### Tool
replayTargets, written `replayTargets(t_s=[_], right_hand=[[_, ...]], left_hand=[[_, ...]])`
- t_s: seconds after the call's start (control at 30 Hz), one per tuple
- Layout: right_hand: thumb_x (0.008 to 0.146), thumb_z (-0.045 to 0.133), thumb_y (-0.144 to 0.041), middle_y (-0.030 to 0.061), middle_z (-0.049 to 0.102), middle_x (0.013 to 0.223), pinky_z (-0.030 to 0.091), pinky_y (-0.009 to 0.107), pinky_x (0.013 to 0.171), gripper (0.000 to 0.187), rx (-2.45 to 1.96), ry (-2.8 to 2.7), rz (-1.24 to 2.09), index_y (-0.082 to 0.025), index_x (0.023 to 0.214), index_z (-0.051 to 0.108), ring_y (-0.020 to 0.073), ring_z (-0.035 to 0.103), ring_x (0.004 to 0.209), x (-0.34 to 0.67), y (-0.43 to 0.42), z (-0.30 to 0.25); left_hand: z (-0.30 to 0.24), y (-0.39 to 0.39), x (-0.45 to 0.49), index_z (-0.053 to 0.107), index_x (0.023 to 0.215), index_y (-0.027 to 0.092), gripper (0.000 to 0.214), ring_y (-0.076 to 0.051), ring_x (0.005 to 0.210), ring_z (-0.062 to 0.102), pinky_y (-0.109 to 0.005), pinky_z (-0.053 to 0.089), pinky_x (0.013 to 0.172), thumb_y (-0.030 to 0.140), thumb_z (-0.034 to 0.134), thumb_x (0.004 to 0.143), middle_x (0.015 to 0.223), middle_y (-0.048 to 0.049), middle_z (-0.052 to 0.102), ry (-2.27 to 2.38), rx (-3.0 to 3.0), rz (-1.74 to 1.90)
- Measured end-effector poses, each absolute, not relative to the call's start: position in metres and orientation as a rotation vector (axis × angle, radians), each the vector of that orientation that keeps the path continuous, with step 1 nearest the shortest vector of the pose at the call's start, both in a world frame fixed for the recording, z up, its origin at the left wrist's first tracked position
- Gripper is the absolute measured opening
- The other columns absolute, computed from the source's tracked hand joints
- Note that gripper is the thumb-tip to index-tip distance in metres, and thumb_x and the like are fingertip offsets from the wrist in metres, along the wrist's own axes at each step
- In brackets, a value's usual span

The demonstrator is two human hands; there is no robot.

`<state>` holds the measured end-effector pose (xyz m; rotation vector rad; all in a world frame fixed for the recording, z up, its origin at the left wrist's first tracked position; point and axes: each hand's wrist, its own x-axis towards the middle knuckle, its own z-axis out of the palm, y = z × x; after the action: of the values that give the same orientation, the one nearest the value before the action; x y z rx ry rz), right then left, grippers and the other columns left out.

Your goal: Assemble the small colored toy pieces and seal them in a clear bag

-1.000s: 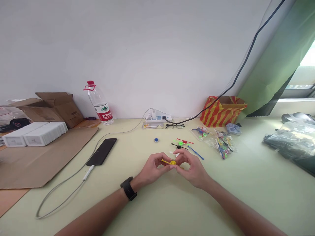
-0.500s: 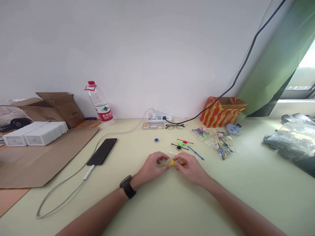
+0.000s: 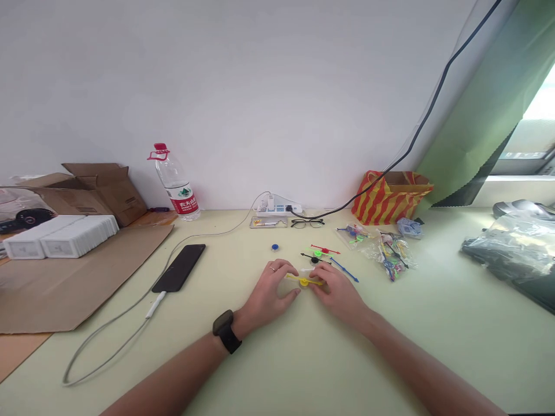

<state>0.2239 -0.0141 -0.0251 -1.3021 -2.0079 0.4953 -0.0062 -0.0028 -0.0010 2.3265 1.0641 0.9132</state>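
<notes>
A yellow arrow spinner with a round hub in its middle is between my two hands. My right hand pinches its right end between thumb and fingers. On the other side my left hand, with a ring on one finger, has thumb and fingers apart around the spinner's left tip, holding nothing. Just behind lies a white arrow piece, partly hidden. Further back are a black arrow spinner, a green one, a red one, a blue arrow and a round blue hub.
Bagged spinners, a striped bag and wrapped dark items lie right. Eyeglasses and a power strip are by the wall. Left are a cabled phone, a water bottle, cardboard and white tiles.
My left thumb and fingers have spread apart and come off the yellow spinner. More of its arrow and hub now shows. My right hand stays at its right end.
</notes>
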Motion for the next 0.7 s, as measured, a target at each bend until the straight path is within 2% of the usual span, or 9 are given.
replayTargets(t_s=[0.1, 0.27, 0.37, 0.5, 0.6, 0.7], right_hand=[[0.094, 0.056, -0.019, 0.0087, 0.066, 0.11, 0.057, 0.04, 0.086, 0.019, -1.376, -2.042, 0.407, -0.022, 0.105, 0.07, 0.0242, 0.067, 0.097, 0.225, -0.011, -0.024], [0.094, 0.055, -0.021, 0.0105, 0.066, 0.127, 0.054, 0.042, 0.099, 0.031, -1.473, -2.072, 0.342, -0.021, 0.121, 0.069, 0.026, 0.064, 0.116, 0.231, -0.009, -0.021], [0.093, 0.055, -0.023, 0.0112, 0.063, 0.139, 0.047, 0.044, 0.11, 0.041, -1.521, -2.072, 0.355, -0.02, 0.134, 0.063, 0.0271, 0.057, 0.13, 0.238, -0.009, -0.021], [0.093, 0.054, -0.022, 0.0122, 0.061, 0.145, 0.043, 0.047, 0.114, 0.051, -1.519, -2.067, 0.363, -0.019, 0.143, 0.055, 0.0279, 0.053, 0.136, 0.247, -0.007, -0.021], [0.091, 0.054, -0.019, 0.0095, 0.065, 0.136, 0.046, 0.046, 0.109, 0.042, -1.509, -2.049, 0.282, -0.022, 0.133, 0.06, 0.0269, 0.056, 0.131, 0.256, -0.002, -0.019], [0.091, 0.057, -0.018, 0.0088, 0.07, 0.118, 0.049, 0.044, 0.099, 0.026, -1.611, -2.008, 0.106, -0.023, 0.114, 0.066, 0.0291, 0.059, 0.121, 0.269, 0.005, -0.018]], left_hand=[[0.002, -0.008, -0.005, 0.07, 0.108, 0.027, 0.019, -0.027, 0.123, 0.05, -0.046, 0.049, 0.104, 0.025, 0.07, 0.089, 0.127, -0.0076, 0.059, 0.988, 2.463, 0.88], [0.004, -0.013, -0.002, 0.07, 0.123, 0.028, 0.029, -0.028, 0.11, 0.054, -0.048, 0.053, 0.098, 0.028, 0.066, 0.094, 0.113, -0.0083, 0.066, 0.942, 2.595, 0.673], [0.004, -0.011, -0.002, 0.061, 0.139, 0.028, 0.043, -0.029, 0.122, 0.052, -0.051, 0.05, 0.107, 0.033, 0.064, 0.096, 0.13, -0.0087, 0.066, 0.93, 2.582, 0.648], [0.0, -0.006, -0.004, 0.047, 0.153, 0.029, 0.058, -0.033, 0.141, 0.043, -0.053, 0.045, 0.115, 0.041, 0.061, 0.098, 0.154, -0.0075, 0.053, 0.913, 2.55, 0.6], [-0.003, -0.002, -0.006, 0.045, 0.155, 0.03, 0.06, -0.035, 0.148, 0.036, -0.055, 0.041, 0.118, 0.045, 0.059, 0.099, 0.162, -0.0064, 0.043, 0.938, 2.53, 0.568], [-0.006, 0.006, -0.011, 0.052, 0.149, 0.029, 0.053, -0.033, 0.148, 0.037, -0.055, 0.041, 0.119, 0.044, 0.058, 0.099, 0.16, -0.0078, 0.046, 0.987, 2.51, 0.625]])
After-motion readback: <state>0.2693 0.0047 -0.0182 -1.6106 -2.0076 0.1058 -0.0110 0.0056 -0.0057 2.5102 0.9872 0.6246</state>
